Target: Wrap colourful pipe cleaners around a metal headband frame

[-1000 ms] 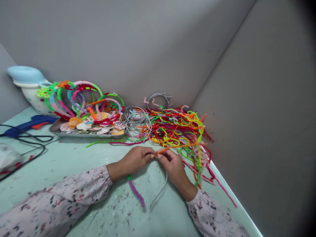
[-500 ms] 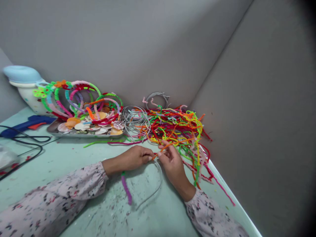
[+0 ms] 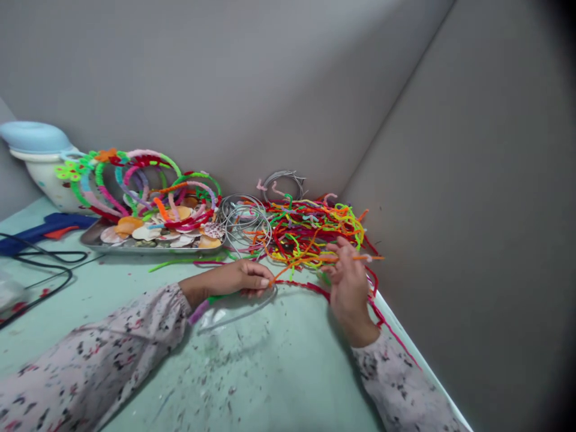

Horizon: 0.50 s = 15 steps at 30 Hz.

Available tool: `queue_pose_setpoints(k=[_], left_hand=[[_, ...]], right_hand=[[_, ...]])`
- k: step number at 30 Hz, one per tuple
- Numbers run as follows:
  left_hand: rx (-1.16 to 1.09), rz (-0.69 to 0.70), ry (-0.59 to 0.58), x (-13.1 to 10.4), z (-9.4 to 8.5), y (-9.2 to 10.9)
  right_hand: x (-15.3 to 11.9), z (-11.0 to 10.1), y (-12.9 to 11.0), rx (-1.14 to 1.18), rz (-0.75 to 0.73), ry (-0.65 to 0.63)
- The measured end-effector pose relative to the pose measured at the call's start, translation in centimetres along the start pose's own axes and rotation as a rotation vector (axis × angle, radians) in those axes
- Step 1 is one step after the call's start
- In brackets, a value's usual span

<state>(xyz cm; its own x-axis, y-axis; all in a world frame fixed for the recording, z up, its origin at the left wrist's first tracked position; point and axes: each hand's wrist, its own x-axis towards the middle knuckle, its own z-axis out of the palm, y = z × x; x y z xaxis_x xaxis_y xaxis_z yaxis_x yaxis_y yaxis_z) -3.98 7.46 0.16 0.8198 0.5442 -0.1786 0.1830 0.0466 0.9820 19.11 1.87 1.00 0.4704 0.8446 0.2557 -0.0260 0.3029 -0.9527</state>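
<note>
My left hand is closed in a pinch on a grey wire at the spot where an orange pipe cleaner meets it. The bare wire curves below that hand, and a purple and green fuzzy piece shows under the wrist. Farther right, my right hand has its fingers curled around the orange pipe cleaner, whose far end sticks out past the knuckles. A red fuzzy strip stretches between the hands; its right end is hidden behind my right hand.
A heap of colourful pipe cleaners lies behind my right hand. Wire coils sit beside it. A metal tray holds seashells and fuzzy headbands. At left are a blue glue gun, black cable and blue-lidded container.
My right hand has moved right, away from my left hand, along the orange pipe cleaner. The bare wire has swung left and flatter, and the red strip now shows between the hands.
</note>
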Motion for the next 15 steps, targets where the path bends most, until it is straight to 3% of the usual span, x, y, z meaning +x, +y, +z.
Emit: queue_pose_setpoints(k=[3,6,10,12,15], left_hand=[[-0.022,0.011,0.015,-0.3,-0.3,0.2],[-0.034,0.033,0.057,-0.4,-0.4,0.3],[-0.106,0.097,0.291,0.4,0.2,-0.1],[-0.093,0.15,0.453,0.8,0.7,-0.5],[0.101,0.195,0.557,1.0,1.5,-0.7]], right_hand=[[3.1,-1.9,-0.9,0.167,0.077,0.173],[5.1,-3.8,-2.0,0.265,0.098,0.218],[5.1,-4.1,-2.9,0.288,0.129,0.269],[4.1,-3.1,-2.7,0.212,0.162,0.147],[1.8,-1.1,-2.0,0.072,0.367,-0.224]])
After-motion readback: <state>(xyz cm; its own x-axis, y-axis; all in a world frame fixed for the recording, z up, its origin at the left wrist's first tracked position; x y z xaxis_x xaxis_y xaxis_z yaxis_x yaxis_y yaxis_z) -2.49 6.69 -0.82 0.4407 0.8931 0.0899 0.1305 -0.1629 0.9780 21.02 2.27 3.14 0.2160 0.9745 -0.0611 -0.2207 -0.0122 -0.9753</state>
